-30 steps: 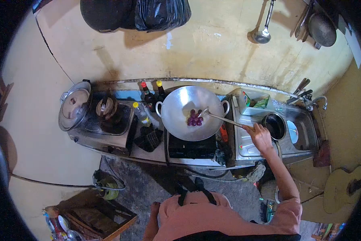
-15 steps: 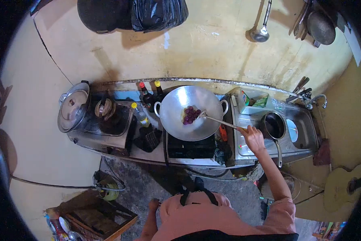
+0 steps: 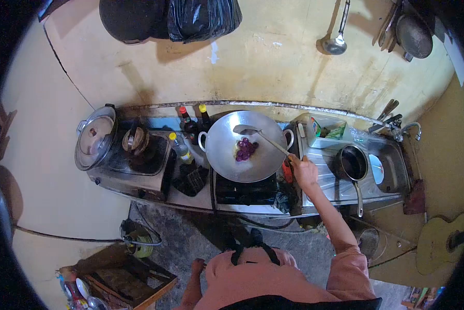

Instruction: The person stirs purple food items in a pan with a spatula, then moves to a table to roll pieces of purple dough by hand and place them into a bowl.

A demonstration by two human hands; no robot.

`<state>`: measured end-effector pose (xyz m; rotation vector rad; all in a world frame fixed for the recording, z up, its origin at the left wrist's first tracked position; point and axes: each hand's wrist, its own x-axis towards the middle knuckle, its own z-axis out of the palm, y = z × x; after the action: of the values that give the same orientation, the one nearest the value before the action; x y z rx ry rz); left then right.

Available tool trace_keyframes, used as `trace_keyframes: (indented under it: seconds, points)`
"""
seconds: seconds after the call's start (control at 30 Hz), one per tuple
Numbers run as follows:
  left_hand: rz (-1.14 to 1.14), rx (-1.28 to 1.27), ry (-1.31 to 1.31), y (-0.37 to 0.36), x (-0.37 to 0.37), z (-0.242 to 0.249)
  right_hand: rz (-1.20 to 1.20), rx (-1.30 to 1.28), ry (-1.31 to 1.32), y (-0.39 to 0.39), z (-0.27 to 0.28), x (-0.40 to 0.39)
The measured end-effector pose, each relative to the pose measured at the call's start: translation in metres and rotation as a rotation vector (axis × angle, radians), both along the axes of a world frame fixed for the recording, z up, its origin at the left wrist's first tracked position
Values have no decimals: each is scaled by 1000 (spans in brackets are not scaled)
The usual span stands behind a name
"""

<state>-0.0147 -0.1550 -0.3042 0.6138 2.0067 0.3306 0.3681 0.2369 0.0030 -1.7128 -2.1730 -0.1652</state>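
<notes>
My right hand [image 3: 304, 170] is closed around the handle of a metal spatula [image 3: 273, 142]. The spatula's flat blade reaches over the far part of a large silver wok [image 3: 224, 163], just beyond a small heap of round purple-red pieces that look like shallots [image 3: 246, 150]. A little clear, shiny liquid shows around them. The wok has two loop handles and rests on a black stove [image 3: 245, 192]. My left hand [image 3: 198, 266] hangs low beside my body, away from the counter. Its fingers are too small and dark to make out.
Left of the wok stand a clear bottle with a yellow cap [image 3: 180, 147] and two dark sauce bottles [image 3: 189, 126]. A lidded pot [image 3: 95, 137] is farther left. To the right are a black saucepan [image 3: 352, 163], a plastic bin [image 3: 327, 135] and a sink [image 3: 395, 170].
My right hand has moved left and slightly up with the spatula. The blade has shifted from the right side of the purple-red heap to beyond it. My left hand stays low.
</notes>
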Motion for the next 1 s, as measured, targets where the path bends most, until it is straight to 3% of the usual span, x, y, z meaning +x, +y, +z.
trace_keyframes:
  seconds: [0.03, 0.13, 0.23, 0.3, 0.37, 0.43, 0.63, 0.73, 0.77, 0.83, 0.93, 1.0]
  points:
    - [169, -10, -84, 7, 6, 27, 13, 19, -1, -1, -3, -3]
    - [120, 84, -56, 2, -1, 7, 33, -76, -22, -15, 7, -5]
    - [-721, 254, 552, -3, -2, 2, 13, -77, -31, -26, 16, -2]
    - [-516, 98, 321, 2, 1, 10, 5, -21, -23, -34, 16, 5]
    - [-561, 62, 326, 0, 0, 0, 13, 35, -61, -37, 19, 14]
    - [-863, 141, 568, -6, -3, -10, 29, 88, -146, -39, 23, 23]
    - [-352, 138, 179, -9, -9, -24, 42, 87, -200, -41, 18, 31]
    - [-96, 44, 42, 2, -3, -28, 15, 9, -70, -48, 12, 24]
    - [-263, 63, 136, 3, -3, -27, 5, -37, -62, -49, 14, 23]
    - [-594, 101, 325, 22, 7, 30, -11, -130, -48, -52, 21, 21]
    - [-162, 153, 188, 21, 16, 34, -10, 17, -47, -52, 24, 26]
    - [-151, 133, 217, 9, 9, -20, -18, 28, -55, -51, 26, 30]
